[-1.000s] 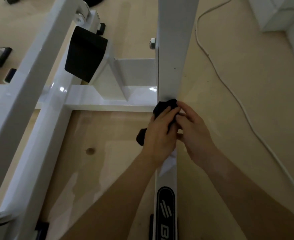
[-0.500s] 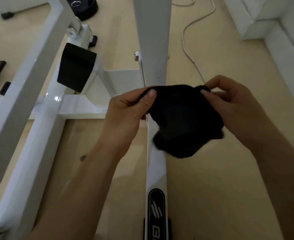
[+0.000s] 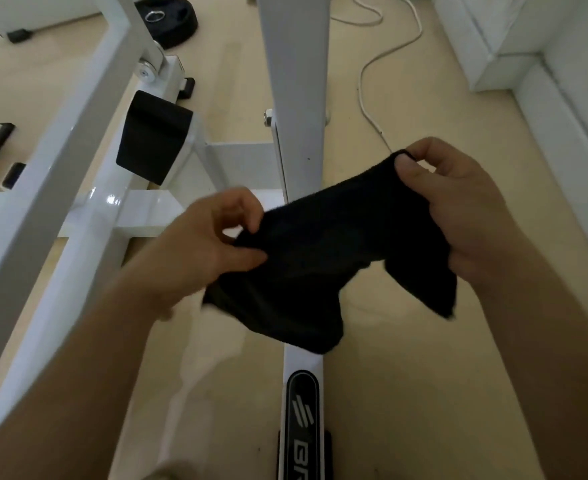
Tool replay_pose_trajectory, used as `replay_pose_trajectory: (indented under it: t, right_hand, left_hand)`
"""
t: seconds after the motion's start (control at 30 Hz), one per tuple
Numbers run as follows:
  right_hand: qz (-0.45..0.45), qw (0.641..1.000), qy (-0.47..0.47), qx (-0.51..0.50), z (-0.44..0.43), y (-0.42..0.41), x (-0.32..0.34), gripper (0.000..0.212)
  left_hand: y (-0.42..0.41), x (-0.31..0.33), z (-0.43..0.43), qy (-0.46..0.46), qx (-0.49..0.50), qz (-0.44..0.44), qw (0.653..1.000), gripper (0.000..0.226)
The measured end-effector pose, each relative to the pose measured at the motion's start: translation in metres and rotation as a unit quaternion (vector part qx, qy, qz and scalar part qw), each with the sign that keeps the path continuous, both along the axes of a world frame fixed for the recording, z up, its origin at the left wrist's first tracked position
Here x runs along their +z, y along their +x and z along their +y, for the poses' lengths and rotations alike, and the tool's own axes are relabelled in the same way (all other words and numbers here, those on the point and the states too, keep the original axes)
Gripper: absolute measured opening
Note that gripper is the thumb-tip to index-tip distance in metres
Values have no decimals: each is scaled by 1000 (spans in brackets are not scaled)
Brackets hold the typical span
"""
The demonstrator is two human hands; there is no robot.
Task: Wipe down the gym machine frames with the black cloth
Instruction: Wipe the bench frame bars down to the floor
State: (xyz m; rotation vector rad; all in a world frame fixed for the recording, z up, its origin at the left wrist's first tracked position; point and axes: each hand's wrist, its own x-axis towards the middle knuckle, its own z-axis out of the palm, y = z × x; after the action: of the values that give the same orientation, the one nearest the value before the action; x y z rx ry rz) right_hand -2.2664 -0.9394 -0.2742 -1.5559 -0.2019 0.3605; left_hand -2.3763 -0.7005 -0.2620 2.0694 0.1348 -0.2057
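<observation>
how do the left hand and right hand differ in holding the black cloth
The left hand pinches the soft black cloth at its left edge, lower in view; the right hand pinches a top corner, higher. The left hand sits before the white metal frame; the right hand before the pale floor. Both grip with thumb and fingers.

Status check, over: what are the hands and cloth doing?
Left hand pinches black cloth at left edge, right hand at right corner. Cloth spread in air over white frame, not wiping. White cable lies aside on floor.
</observation>
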Motion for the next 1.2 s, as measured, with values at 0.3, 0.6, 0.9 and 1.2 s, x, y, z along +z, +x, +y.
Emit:
replay_pose_trajectory:
  t: [0.3,0.6,0.9,1.2]
  right_hand:
    - [-24,924,-375,-74,30,10,-111,50]
    - [144,988,-59,-21,88,-66,-140,53]
    - [117,989,-84,-35,51,-197,-148,55]
    - [85,986,-137,-35,87,-87,-156,56]
  left_hand:
    - [53,-96,-29,213,250,-40,944,30]
    - [12,-158,-83,-70,231,66,968,47]
    - [-113,-159,-117,-96,256,94,957,38]
    - [-20,-165,-92,-75,253,91,960,44]
